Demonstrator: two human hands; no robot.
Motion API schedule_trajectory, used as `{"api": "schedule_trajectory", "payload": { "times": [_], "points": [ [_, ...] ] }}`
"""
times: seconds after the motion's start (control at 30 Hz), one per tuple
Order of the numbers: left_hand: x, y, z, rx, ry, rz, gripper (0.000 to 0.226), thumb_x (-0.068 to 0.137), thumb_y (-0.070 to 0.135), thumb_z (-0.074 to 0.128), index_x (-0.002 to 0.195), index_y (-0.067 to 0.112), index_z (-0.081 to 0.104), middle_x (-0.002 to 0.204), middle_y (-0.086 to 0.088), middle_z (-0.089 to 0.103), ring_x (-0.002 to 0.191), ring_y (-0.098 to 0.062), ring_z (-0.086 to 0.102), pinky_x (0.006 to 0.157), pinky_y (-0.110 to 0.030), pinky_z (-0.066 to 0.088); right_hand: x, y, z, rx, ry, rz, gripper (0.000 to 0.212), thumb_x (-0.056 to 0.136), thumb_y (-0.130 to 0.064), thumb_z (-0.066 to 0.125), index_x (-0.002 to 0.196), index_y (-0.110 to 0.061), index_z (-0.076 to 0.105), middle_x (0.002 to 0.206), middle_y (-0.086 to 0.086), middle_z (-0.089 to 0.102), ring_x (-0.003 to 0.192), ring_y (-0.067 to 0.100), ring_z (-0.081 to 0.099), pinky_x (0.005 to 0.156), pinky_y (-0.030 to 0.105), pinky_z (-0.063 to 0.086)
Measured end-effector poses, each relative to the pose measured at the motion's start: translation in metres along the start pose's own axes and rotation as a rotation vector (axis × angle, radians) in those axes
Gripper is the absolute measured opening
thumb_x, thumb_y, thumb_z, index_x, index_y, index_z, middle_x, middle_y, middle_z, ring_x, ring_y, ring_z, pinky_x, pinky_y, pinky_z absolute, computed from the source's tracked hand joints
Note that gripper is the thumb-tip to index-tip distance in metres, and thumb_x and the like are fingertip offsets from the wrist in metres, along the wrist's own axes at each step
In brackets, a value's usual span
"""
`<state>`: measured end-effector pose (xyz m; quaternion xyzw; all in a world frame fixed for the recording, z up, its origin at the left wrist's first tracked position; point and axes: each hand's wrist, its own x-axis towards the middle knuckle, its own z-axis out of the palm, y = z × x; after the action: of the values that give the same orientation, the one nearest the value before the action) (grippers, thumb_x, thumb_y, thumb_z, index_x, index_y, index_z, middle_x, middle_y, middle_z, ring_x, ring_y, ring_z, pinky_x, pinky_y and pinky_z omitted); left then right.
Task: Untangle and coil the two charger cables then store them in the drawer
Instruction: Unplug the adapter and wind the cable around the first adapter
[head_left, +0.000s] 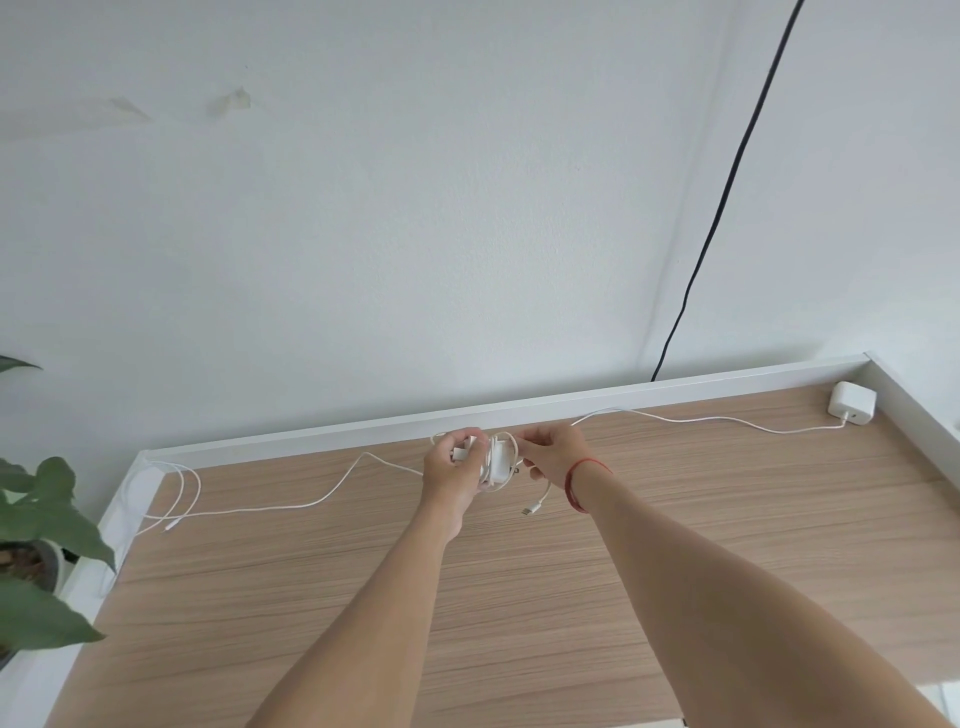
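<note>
I see the left hand (448, 472) curled round a white charger (500, 460), the right hand (554, 456) pinching its cable (535, 505) above the desk (519, 597).

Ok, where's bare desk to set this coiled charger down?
Best: the near half of the desk, widest at the right, nearer than the cable to the second adapter. Also left front, beside the plant. Crowded: the back strip, with cable loops at the left corner and the charger bundle gripped by left hand and right hand.
</note>
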<state>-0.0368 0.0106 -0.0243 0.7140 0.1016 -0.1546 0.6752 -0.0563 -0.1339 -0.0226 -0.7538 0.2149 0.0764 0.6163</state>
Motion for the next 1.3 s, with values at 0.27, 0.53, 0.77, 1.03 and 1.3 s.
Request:
{"api": "schedule_trajectory", "payload": {
  "times": [0.27,0.53,0.77,1.03,1.3],
  "points": [
    [0.004,0.002,-0.002,0.028,0.012,0.034,0.009,0.091,0.022,0.064,0.099,0.019,0.068,0.092,-0.003,0.061,0.08,-0.02,0.062,0.081,-0.048,0.059,-0.002,-0.002,-0.002,0.033,-0.042,-0.024,0.01,0.082,-0.015,0.073,0.091,-0.01,0.075,0.065,0.002,0.063,0.05,0.009,0.049,0.053,0.019,0.046],
    [0.004,0.01,-0.002,-0.062,0.021,0.008,0.011,0.094,0.021,0.06,0.098,0.016,0.069,0.091,-0.001,0.058,0.085,-0.02,0.061,0.081,-0.046,0.06,-0.001,-0.009,0.003,0.163,0.071,-0.041,0.019,0.077,-0.004,0.076,0.074,-0.015,0.06,0.06,-0.002,0.064,0.047,0.007,0.057,0.051,0.028,0.047],
    [0.002,0.015,-0.004,-0.144,0.036,-0.041,0.021,0.096,0.019,0.05,0.102,0.013,0.069,0.109,0.003,0.053,0.095,-0.017,0.059,0.067,-0.034,0.059,-0.003,-0.016,-0.002,0.12,0.044,-0.08,0.021,0.077,-0.007,0.077,0.071,-0.014,0.058,0.064,0.002,0.063,0.037,0.003,0.047,0.041,0.021,0.042],
    [0.002,0.017,-0.007,-0.011,0.013,0.063,0.019,0.098,0.024,0.051,0.097,0.02,0.07,0.101,0.0,0.061,0.09,-0.016,0.059,0.072,-0.036,0.06,-0.005,-0.016,-0.001,0.153,0.046,-0.126,0.031,0.074,-0.002,0.076,0.064,-0.016,0.05,0.055,0.001,0.061,0.044,0.014,0.045,0.046,0.028,0.042],
    [-0.002,0.017,-0.006,0.025,-0.011,0.088,0.02,0.099,0.021,0.051,0.092,0.018,0.069,0.095,0.0,0.061,0.093,-0.025,0.062,0.069,-0.038,0.061,-0.012,-0.021,0.001,0.211,0.074,-0.08,0.015,0.084,-0.002,0.067,0.078,-0.011,0.057,0.065,0.004,0.057,0.037,0.003,0.048,0.033,0.018,0.042]
  ]
}}
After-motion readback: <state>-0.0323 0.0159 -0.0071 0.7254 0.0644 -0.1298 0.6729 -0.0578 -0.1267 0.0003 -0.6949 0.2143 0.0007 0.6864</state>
